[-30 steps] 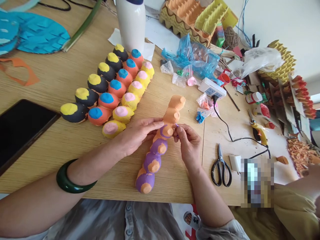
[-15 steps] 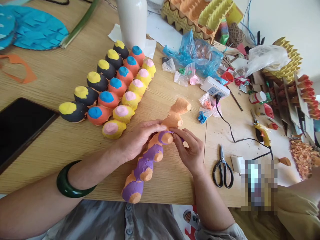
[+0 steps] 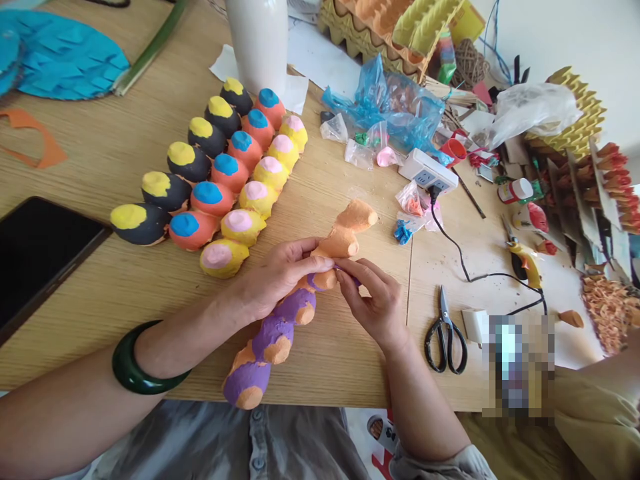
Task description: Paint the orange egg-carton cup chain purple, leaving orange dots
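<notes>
A strip of egg carton cups (image 3: 345, 243) slants over the table's front edge, bare orange at the far end. Purple clay (image 3: 273, 335) covers much of its nearer cups, leaving orange tips. My left hand (image 3: 285, 272) is closed around the strip's middle, thumb on top. Fingers pinched, my right hand (image 3: 376, 297) presses a bit of purple clay, mostly hidden, against a middle cup. Beyond my left hand lie three coloured rows of cups: black with yellow tops (image 3: 169, 192), orange-red with blue tops (image 3: 231, 172), yellow with pink tops (image 3: 256, 200).
To the right lie black-handled scissors (image 3: 443, 340), a white charger (image 3: 475, 327), a power strip (image 3: 428, 172) with its cord, and a yellow glue gun (image 3: 527, 263). A dark-screened device (image 3: 47, 257) is at left, a white vase (image 3: 257, 50) behind. Another person's sleeve (image 3: 595, 413) shows lower right.
The strip's near end has swung left and the strip has turned slightly. My left thumb has slid along it toward the right fingers, which still pinch at the middle cup.
</notes>
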Action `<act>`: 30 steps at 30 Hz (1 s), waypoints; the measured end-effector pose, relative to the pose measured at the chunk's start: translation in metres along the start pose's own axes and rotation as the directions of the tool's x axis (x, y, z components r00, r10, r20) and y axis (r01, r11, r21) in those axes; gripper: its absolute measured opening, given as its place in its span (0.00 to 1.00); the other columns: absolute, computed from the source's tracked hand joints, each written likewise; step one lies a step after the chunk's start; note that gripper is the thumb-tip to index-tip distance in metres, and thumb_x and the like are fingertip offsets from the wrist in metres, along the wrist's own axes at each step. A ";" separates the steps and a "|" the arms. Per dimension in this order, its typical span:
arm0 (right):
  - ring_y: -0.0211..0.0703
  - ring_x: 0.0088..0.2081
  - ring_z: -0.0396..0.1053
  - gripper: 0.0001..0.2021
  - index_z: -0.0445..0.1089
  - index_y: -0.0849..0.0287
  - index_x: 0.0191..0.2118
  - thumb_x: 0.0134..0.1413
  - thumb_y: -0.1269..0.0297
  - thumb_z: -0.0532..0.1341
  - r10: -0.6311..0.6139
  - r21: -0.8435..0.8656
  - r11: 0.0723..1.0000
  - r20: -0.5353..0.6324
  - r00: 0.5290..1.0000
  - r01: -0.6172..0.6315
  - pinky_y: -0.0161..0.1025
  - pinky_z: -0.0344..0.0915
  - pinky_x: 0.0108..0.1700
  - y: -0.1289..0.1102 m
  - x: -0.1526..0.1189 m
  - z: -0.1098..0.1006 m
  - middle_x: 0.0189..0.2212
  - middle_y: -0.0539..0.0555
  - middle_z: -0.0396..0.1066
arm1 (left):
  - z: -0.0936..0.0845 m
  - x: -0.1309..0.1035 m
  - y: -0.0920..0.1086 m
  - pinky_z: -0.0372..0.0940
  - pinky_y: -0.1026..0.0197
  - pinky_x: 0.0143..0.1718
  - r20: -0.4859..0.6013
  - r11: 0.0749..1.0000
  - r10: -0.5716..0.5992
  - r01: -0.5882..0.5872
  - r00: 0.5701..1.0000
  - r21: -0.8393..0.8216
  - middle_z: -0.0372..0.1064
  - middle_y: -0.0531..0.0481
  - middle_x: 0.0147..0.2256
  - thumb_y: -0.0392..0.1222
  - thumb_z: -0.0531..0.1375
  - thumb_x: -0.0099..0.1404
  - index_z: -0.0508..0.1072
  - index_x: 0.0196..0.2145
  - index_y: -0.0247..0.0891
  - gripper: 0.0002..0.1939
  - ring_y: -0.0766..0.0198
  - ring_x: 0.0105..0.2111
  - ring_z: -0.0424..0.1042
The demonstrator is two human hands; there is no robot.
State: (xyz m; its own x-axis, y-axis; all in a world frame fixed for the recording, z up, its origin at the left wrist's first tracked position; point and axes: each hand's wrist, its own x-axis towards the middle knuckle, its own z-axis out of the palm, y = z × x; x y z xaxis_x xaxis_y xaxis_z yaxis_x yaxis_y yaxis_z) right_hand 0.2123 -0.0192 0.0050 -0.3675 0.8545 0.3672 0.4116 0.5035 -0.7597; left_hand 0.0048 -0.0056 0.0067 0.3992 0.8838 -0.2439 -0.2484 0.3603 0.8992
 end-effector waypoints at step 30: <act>0.26 0.17 0.43 0.23 0.74 0.57 0.34 0.58 0.46 0.81 0.396 0.721 0.204 0.558 0.730 -0.662 0.29 0.76 0.23 -0.006 0.016 -0.001 0.17 0.34 0.49 | -0.006 -0.003 0.015 0.73 0.54 0.38 0.256 0.948 -0.195 0.249 0.947 -0.198 0.69 0.53 0.29 0.47 0.73 0.62 0.83 0.43 0.44 0.12 0.59 0.30 0.67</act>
State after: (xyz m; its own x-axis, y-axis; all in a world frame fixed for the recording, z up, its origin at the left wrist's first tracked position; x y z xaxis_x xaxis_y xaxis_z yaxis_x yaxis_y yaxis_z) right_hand 0.2043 -0.0087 0.0160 -0.5705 0.7512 -0.3320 -0.2744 -0.5553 -0.7850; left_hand -0.0051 -0.0015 0.0188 0.6522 0.6902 -0.3134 -0.3111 0.6208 0.7196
